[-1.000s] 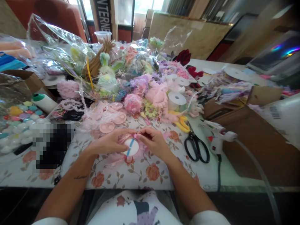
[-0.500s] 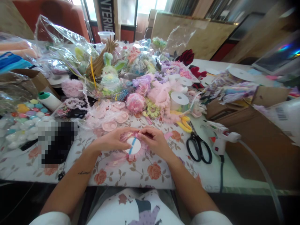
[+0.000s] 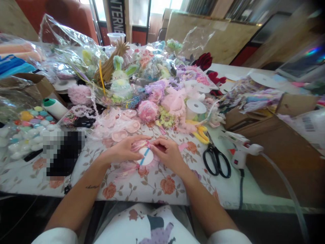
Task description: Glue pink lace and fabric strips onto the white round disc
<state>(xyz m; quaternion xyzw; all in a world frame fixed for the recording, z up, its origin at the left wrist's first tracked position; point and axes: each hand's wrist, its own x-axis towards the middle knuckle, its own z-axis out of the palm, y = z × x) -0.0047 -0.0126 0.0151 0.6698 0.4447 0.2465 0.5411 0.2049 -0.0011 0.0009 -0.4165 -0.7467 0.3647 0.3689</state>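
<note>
Between my hands, just above the flowered cloth, is a white round disc (image 3: 147, 158) with a blue strip (image 3: 144, 156) across its face. Pink yarn-like material (image 3: 138, 145) fringes the disc, and loose strands trail down to its left. My left hand (image 3: 125, 148) grips the disc from the left, with the thumb on its face and the fingers behind the pink fringe. At the disc's upper right edge, my right hand (image 3: 166, 150) pinches the pink material between thumb and fingers. The fingertips partly hide what they hold.
Black-handled scissors (image 3: 216, 159) and a white glue gun (image 3: 240, 149) lie to the right, beside a cardboard box (image 3: 269, 152). Pink padded pieces (image 3: 124, 130), a white spool (image 3: 196, 107) and piled yarn crafts sit ahead. Bagged pompoms (image 3: 33, 135) lie left.
The view has shifted slightly. My left thumb has drawn back a little toward the disc's left edge; my right hand keeps its pinch at the upper edge.
</note>
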